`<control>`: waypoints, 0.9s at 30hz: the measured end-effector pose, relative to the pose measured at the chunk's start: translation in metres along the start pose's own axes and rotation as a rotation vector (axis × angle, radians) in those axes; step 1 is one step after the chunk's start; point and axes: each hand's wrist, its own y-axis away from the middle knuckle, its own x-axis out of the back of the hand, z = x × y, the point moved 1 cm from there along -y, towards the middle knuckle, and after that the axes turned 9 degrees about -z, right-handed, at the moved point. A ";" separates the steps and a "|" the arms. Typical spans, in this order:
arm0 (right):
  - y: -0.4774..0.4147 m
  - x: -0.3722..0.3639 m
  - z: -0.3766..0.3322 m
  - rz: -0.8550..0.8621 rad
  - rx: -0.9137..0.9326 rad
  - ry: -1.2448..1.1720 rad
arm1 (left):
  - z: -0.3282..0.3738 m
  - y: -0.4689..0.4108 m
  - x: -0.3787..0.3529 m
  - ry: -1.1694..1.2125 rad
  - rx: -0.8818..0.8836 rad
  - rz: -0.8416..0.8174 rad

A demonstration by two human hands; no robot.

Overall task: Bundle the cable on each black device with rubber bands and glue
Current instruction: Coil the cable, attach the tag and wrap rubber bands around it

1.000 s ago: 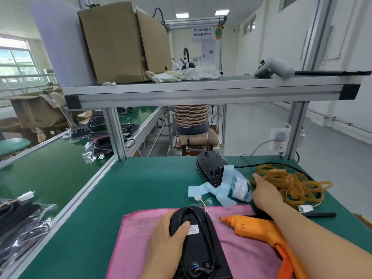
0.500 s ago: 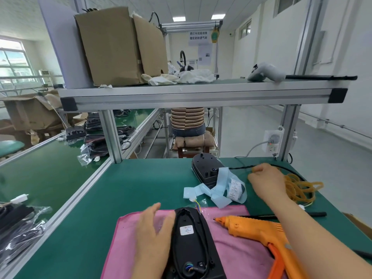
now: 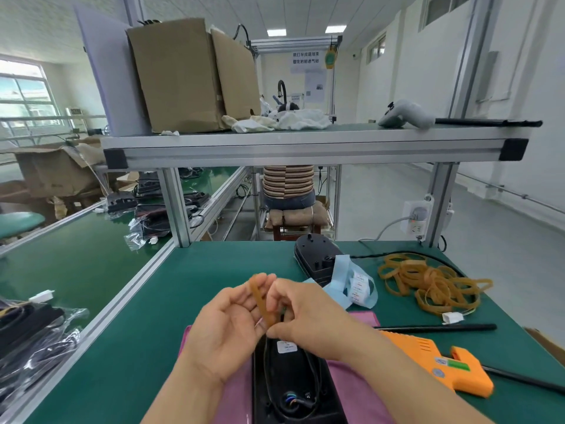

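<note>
Green bench (image 3: 189, 289) with the pink cloth (image 3: 351, 393) at 6 o'clock, and the black device (image 3: 293, 377) lies on it with its cable (image 3: 308, 362) looped on top. Both hands meet just above it, left hand (image 3: 226, 328) and right hand (image 3: 308, 319) pinching one rubber band (image 3: 260, 298) between them. Half a second ago the right was out at the band pile (image 3: 428, 280) at 2 o'clock and the left lay on the device; now nothing pins the cable, so I'd guess the loops could spring loose or the band could snap off mid-stretch.

table (image 3: 183, 301): green
cloth (image 3: 351, 384): pink
device (image 3: 293, 381): black
rubber band (image 3: 260, 301): tan
glue gun (image 3: 428, 365): orange
paper strip (image 3: 342, 270): light blue
shirt (image 3: 289, 182): striped
</note>
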 end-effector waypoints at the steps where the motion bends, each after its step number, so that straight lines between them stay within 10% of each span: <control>1: 0.000 -0.001 0.002 -0.004 -0.006 -0.065 | 0.003 0.000 0.004 0.036 -0.018 -0.018; 6: -0.012 0.028 0.045 0.426 -0.349 -0.070 | 0.019 0.001 0.029 -0.016 -0.121 0.022; 11: -0.024 0.023 0.083 -0.092 -0.669 0.167 | 0.016 0.000 0.055 -0.372 -0.015 0.222; 19: -0.031 0.019 0.081 -0.237 -0.733 -0.093 | 0.019 0.009 0.075 -0.942 0.090 0.422; 27: -0.020 0.026 0.052 -0.243 -0.459 -0.325 | 0.028 0.017 0.065 -0.959 0.146 0.179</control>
